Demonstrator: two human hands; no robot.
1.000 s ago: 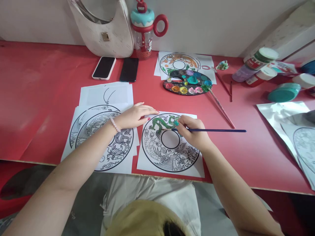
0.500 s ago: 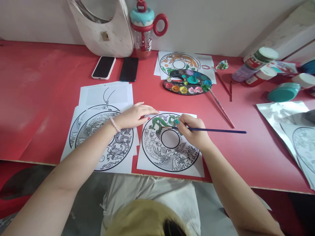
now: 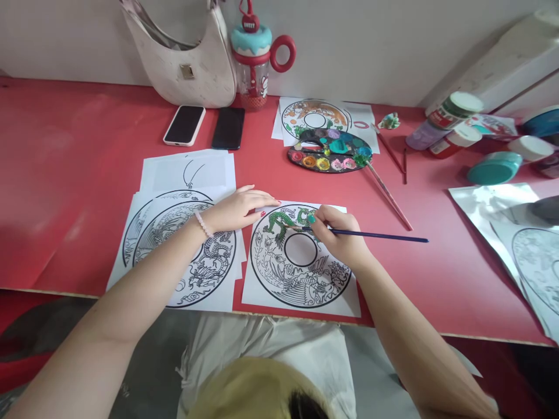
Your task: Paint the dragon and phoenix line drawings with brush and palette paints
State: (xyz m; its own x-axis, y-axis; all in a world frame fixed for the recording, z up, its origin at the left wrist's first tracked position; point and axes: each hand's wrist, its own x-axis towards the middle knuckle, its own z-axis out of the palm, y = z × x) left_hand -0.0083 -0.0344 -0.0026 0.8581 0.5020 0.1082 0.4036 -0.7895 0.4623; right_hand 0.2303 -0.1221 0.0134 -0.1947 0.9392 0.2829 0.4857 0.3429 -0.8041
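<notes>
A printed sheet with a round dragon drawing (image 3: 301,291) lies near the front edge of the red table (image 3: 78,174); the dragon at its top is painted green. My right hand (image 3: 343,235) grips a thin dark-blue paintbrush (image 3: 384,235), its tip on the green dragon and its handle pointing right. My left hand (image 3: 238,206) lies flat, fingers spread, on the sheet's upper left corner. It wears a bead bracelet.
A stack of uncoloured prints (image 3: 183,244) lies at left. Behind are a paint palette (image 3: 329,151), a coloured print (image 3: 314,113), loose brushes (image 3: 388,189), two phones (image 3: 184,124), a bag (image 3: 183,58), a bottle (image 3: 253,58). Paint jars (image 3: 454,107) and foil sheets (image 3: 493,201) are at right.
The view shifted slightly downward. My right hand nudged the brush tip a little left over the green dragon. My left hand stayed put.
</notes>
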